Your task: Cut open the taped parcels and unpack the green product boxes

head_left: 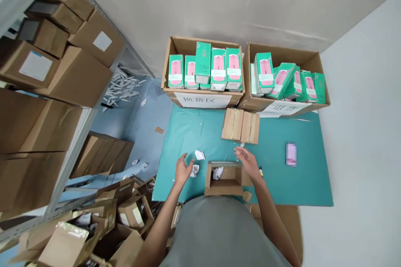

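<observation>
An open small cardboard box (226,179) stands on the teal table (282,179) right in front of me, with a white crumpled paper inside it. My right hand (247,160) rests at the box's far right corner, fingers spread over its rim. My left hand (183,169) hovers open to the left of the box, next to a crumpled white paper wad (194,170). Another paper wad (199,155) lies just beyond it.
Two sealed small cartons (240,125) lie mid-table. Two large boxes (203,94) (322,91) of green-and-pink product packs stand at the far edge. A phone (291,154) lies to the right. Shelves of cartons (46,71) stand left; opened boxes (94,225) litter the floor.
</observation>
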